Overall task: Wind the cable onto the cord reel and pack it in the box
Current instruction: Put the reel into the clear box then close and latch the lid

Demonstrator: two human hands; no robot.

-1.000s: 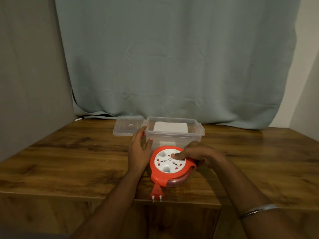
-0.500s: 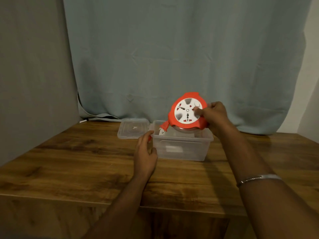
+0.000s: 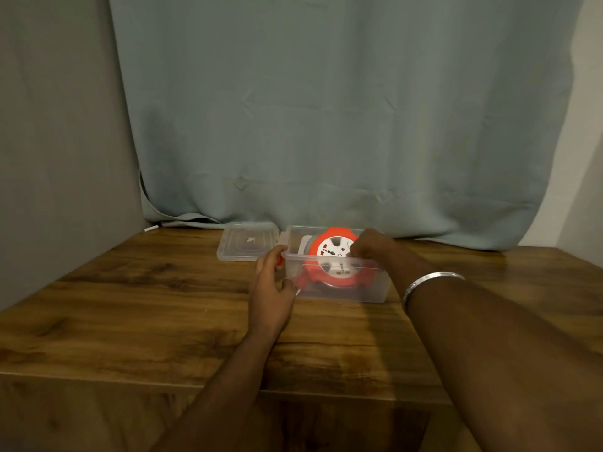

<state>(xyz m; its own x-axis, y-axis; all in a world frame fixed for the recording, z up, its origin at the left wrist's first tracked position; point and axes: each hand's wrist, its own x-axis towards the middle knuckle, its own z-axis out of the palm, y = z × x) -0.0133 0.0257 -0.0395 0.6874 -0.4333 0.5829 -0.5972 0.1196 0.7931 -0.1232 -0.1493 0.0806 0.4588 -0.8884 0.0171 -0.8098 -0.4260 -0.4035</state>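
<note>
Half a second ago the cord reel (image 3: 332, 259) was held up in the air above the box (image 3: 336, 290); now it sits tilted inside it, its white socket face turned toward the camera and its orange rim leaning against the far wall. Its orange plug (image 3: 301, 281) shows through the clear front wall at the box's near left corner. The right hand (image 3: 370, 245) reaches over the box's right side with fingers closed on the reel's upper right edge, a silver bangle (image 3: 430, 282) on its wrist. The left hand (image 3: 272, 288) curls around the box's left end, thumb at the near corner and fingers at the rim. The box stands toward the far middle of the wooden table (image 3: 146, 314), its clear lid (image 3: 248, 244) lying flat just beside it on the left, before a pale curtain (image 3: 326, 109).
</note>
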